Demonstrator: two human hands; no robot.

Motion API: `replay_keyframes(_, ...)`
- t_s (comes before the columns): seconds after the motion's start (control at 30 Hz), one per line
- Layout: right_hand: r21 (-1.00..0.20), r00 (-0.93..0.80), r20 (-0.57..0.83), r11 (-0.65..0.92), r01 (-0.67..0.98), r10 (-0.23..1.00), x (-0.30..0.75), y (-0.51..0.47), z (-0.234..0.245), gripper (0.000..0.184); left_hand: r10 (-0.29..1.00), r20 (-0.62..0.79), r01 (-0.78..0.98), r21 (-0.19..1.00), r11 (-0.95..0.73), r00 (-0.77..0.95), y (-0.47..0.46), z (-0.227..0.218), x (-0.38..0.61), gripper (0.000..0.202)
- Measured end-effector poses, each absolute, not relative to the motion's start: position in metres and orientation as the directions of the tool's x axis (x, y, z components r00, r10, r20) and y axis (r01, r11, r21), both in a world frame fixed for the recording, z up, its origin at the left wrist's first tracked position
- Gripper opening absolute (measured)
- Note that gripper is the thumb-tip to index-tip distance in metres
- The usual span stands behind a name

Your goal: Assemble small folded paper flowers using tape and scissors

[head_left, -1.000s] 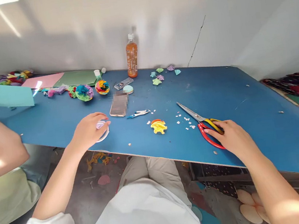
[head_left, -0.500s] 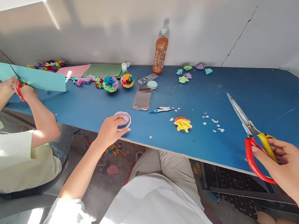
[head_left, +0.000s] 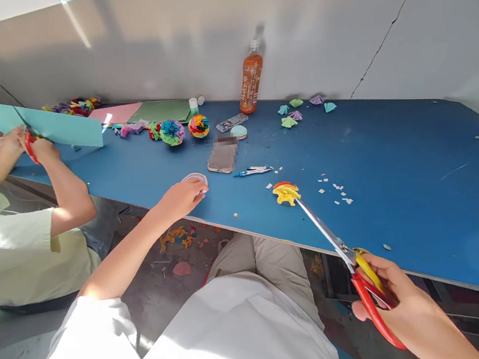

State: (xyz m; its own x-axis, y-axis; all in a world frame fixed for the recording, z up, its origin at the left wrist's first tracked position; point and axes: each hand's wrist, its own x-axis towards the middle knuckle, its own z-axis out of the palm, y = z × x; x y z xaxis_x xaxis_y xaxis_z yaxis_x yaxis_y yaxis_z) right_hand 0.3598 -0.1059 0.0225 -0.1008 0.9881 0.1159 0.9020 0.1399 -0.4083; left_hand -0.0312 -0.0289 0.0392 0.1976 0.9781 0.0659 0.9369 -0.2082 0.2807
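Observation:
My left hand [head_left: 185, 197] is closed on the near side of a roll of tape [head_left: 194, 176] lying by the table's front edge; its curled fingers hide part of it. In my right hand [head_left: 408, 304] are scissors [head_left: 340, 245] with one red and one yellow handle, the blades together and pointing up and left. Their tip meets, or hangs just over, a ruffled yellow paper piece [head_left: 286, 195] with an orange-red layer behind it. Several small white paper scraps [head_left: 342, 194] lie to the right of that piece.
A phone [head_left: 222, 153], a compass [head_left: 253, 170], a tilted drink bottle [head_left: 251, 78] and ruffled paper balls [head_left: 172, 132] occupy the table's middle and back. Small folded papers [head_left: 289, 121] lie behind. At left, another person's hands [head_left: 31, 141] cut a turquoise sheet [head_left: 69, 128].
My right hand has swung the scissors left and nearer to me, bringing their tip to the yellow paper. My left hand's fingers have shifted to the tape roll's near side and curled in.

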Motion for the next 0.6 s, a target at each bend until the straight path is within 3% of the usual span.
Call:
replay_keyframes(0.1, -0.463, -0.165, 0.053, 0.171, 0.87, 0.985, 0.352, -0.093, 0.034, 0.043, 0.977, 0.117, 0.905, 0.372, -0.209, 0.177, -0.036, 0.047, -0.031, 0.021)
replay_keyframes(0.27, -0.303, -0.384, -0.135, 0.331, 0.894, 0.913, 0.341, -0.058, 0.048, 0.051, 0.972, 0.161, 0.808, 0.543, -0.23, 0.168, -0.048, 0.055, -0.02, 0.02)
replay_keyframes(0.43, -0.196, -0.456, -0.06, 0.438, 0.878, 0.888, 0.316, -0.049, 0.042, 0.06, 0.973, 0.194, 0.661, 0.716, -0.226, 0.123, -0.056, 0.049, -0.013, 0.024)
replay_keyframes(0.6, -0.163, -0.513, 0.012, 0.508, 0.846, 0.858, 0.301, -0.046, 0.029, 0.061, 0.986, 0.164, 0.476, 0.865, -0.16, 0.033, -0.061, 0.038, -0.011, 0.048)
